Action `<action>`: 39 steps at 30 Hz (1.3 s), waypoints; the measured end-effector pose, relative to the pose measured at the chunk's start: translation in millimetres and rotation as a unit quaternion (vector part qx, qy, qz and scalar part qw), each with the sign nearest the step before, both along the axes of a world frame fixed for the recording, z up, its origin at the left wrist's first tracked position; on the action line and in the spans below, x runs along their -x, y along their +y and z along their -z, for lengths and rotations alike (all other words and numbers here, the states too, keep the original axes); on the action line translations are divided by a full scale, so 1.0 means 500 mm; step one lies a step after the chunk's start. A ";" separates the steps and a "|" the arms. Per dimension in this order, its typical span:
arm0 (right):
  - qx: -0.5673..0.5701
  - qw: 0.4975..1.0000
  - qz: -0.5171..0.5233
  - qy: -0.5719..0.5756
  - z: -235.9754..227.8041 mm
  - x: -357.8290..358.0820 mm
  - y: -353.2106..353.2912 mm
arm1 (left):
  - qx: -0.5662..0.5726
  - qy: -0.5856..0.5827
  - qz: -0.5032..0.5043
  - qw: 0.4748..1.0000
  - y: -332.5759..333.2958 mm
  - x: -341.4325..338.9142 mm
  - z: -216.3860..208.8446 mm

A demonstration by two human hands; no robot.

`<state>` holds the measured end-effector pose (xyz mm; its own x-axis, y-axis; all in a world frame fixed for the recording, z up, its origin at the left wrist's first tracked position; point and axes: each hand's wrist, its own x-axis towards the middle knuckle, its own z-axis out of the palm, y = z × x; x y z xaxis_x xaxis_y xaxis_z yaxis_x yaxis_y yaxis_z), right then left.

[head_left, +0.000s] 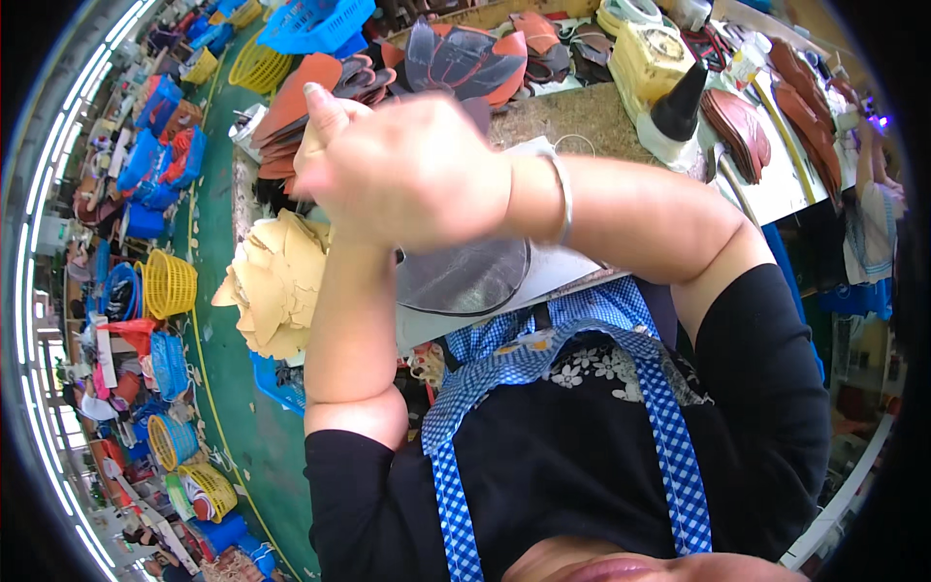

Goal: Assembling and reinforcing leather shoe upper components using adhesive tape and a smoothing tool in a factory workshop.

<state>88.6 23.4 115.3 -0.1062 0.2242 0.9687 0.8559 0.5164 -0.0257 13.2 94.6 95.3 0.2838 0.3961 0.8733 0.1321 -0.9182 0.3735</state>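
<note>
My two hands are together in front of my chest, above the near edge of the work table (pixel 582 267), both smeared by motion. My right hand (pixel 441 170), a pale bangle on its wrist, lies across my left hand (pixel 328 145), hiding most of it. The right fingers look curled, but what they hold, if anything, is hidden. One thumb points up at the left; the other left fingers are unclear. Just below the hands a rounded dark grey leather-like piece (pixel 470 276) lies on the table's near edge. A heap of beige cut pieces (pixel 276 281) sits left of my left forearm.
Rust-brown pieces (pixel 281 150) are stacked behind the hands at left, beside dark grey and rust pieces (pixel 456 63). A yellowish container (pixel 652 58) and a black-nozzled bottle (pixel 679 107) stand at right, near maroon pieces (pixel 737 136). A blue basket (pixel 315 24) is at far left.
</note>
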 end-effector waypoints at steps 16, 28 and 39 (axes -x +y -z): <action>0.064 0.973 0.221 0.032 -0.077 -0.283 0.010 | 0.199 0.040 0.210 0.956 -0.094 -0.015 -0.015; 0.349 0.889 0.282 -0.089 0.246 -0.396 -0.168 | 0.038 0.401 0.151 0.903 -0.187 0.183 0.140; 0.430 0.858 -0.262 -0.101 0.207 -0.143 -0.167 | 0.030 0.366 0.154 0.917 -0.164 0.202 0.154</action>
<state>160.3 -60.3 11.6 -0.5563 0.7174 0.4194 0.5442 0.6959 -0.4685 -87.6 12.6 18.5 0.8922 0.2395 0.3828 0.1049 -0.9345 0.3401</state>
